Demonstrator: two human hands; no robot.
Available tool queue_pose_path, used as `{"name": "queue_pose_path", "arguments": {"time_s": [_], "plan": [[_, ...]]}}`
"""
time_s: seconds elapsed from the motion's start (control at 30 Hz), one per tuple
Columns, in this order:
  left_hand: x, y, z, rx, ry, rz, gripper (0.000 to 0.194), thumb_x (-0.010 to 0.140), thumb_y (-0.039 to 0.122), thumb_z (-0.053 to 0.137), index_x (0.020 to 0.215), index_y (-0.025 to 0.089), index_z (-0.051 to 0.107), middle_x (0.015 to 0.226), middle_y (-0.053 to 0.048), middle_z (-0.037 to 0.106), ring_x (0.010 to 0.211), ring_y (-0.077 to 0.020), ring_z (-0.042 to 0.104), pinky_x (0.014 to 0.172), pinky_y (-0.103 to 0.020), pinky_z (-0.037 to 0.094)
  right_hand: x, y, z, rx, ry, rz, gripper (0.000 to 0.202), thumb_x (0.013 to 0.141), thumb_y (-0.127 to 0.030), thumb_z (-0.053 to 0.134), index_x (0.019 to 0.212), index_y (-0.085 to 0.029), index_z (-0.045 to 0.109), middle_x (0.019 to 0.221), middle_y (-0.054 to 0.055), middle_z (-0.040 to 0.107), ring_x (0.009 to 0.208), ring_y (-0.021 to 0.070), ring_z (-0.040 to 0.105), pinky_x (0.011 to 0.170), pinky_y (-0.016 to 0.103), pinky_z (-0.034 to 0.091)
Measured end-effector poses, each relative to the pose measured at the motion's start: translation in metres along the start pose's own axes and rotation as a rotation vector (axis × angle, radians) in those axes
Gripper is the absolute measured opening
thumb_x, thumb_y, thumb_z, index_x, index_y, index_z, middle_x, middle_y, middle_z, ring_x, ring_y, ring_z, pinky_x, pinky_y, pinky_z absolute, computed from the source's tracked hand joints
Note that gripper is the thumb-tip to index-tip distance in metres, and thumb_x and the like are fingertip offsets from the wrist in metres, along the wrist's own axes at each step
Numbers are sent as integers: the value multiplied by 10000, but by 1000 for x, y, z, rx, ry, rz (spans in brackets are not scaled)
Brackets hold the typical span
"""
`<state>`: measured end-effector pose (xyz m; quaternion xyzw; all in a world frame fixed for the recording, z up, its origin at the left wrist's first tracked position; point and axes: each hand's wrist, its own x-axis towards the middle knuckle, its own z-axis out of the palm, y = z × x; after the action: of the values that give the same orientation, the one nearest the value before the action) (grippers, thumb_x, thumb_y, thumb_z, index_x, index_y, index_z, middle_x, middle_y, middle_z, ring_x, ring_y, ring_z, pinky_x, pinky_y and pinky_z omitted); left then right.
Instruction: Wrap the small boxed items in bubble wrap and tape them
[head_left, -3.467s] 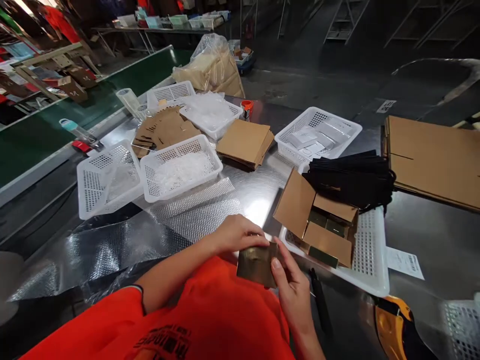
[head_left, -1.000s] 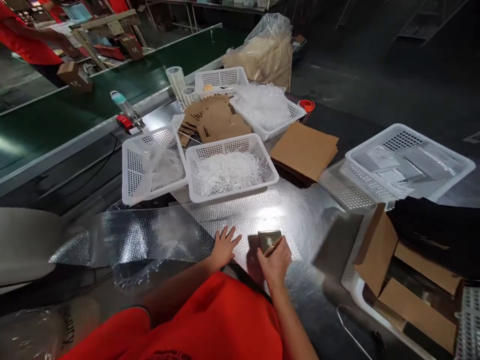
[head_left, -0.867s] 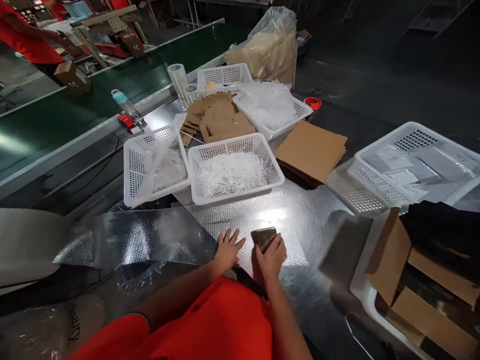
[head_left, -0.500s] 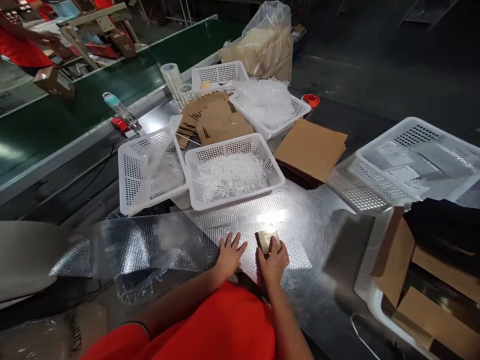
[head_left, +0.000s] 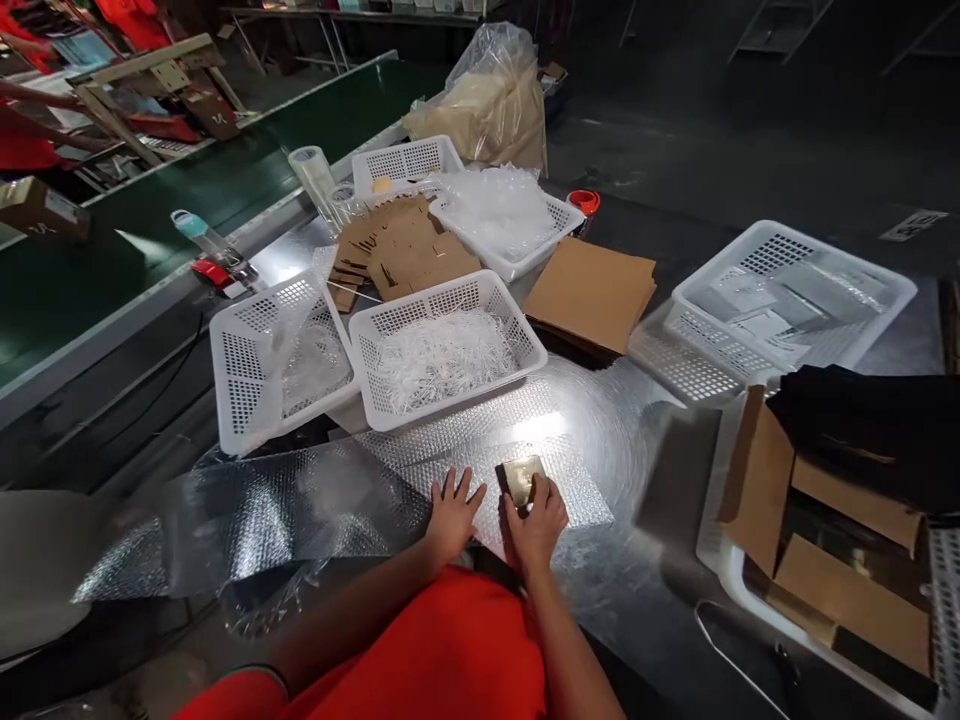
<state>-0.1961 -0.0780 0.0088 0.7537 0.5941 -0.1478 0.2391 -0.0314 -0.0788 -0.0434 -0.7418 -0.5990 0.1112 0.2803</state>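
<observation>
A sheet of bubble wrap lies along the near side of the metal table, its left part hanging past the edge. My left hand rests flat on the wrap with its fingers spread. To the right of it, my right hand grips a small gold box with dark sides, thumb on one side and fingers on the other. The box sits on the bubble wrap. Just beyond both hands stands a white basket of shredded white filler.
Another white basket holds clear plastic. Behind are cut cardboard pieces, a stack of brown cardboard sheets and a tape dispenser. An open carton stands at right. A green conveyor runs along the left.
The camera view has shifted to the right, so the surroundings appear further left. My left hand still lies spread on the wrap, and my right hand still holds the gold box.
</observation>
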Motion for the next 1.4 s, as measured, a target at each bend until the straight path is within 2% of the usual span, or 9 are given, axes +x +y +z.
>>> {"name": "queue_pose_path", "arguments": {"time_s": [0.37,0.53,0.6,0.73,0.9,1.03,1.2,1.33,1.4], "plan": [[-2,-1,-1,14,-11,4,794,839,290,684,1548,296,328,1658,-133,174,1501,-447,155,1136,-705,237,-1,-10,-4,95,-66,74,637,875,-591,468,1334,-149,477,1375,235,477,1242,384,445,1021,566,337],[-1,-1,-9,3,-37,15,784,826,300,687,1536,241,361,1650,-170,192,1489,-469,174,1134,-701,233,35,12,-36,-7,29,336,497,919,-345,372,1332,-93,485,1329,256,527,1261,378,465,1022,562,346],[2,4,-19,3,5,14,715,844,300,662,1507,213,408,1630,-179,253,1490,-441,202,1155,-665,226,53,26,-48,-136,-23,436,471,886,-283,407,1295,-77,522,1283,277,547,1212,391,502,969,569,379],[9,18,-36,21,82,219,646,888,249,600,1502,251,398,1632,-130,273,1495,-355,236,1192,-585,220,86,47,-62,-204,-226,456,320,839,-271,520,1088,-109,639,1082,233,625,1040,369,591,878,545,416],[15,25,-37,87,28,380,593,908,222,569,1480,267,417,1601,-120,341,1466,-356,290,1173,-655,202,112,54,-80,-95,-311,378,188,804,-305,561,714,-163,646,844,141,637,841,308,629,792,495,436],[16,22,-37,103,4,388,628,890,197,578,1489,277,409,1611,-111,326,1482,-361,257,1171,-664,202,90,25,-79,69,-367,159,226,837,-331,496,750,-214,669,955,83,690,907,243,649,834,397,469],[17,14,-40,85,-14,439,567,862,190,603,1420,216,511,1606,-116,336,1505,-354,209,1197,-644,166,19,-22,-38,128,-386,54,356,881,-266,392,1039,-163,694,1122,133,723,1012,248,680,879,397,518],[21,4,-35,-158,14,458,557,831,111,588,1373,237,558,1570,-85,411,1490,-280,284,1213,-533,244,-6,-18,-13,72,-321,-19,336,890,-186,396,1063,-138,680,1288,179,659,1200,266,617,999,443,489],[27,4,-33,-438,86,299,467,835,62,539,1261,225,636,1452,-71,555,1392,-214,448,1169,-402,351,-9,-10,-8,6,-290,-117,312,881,-119,404,1011,-130,687,1317,191,639,1256,262,584,1050,430,462]]}}
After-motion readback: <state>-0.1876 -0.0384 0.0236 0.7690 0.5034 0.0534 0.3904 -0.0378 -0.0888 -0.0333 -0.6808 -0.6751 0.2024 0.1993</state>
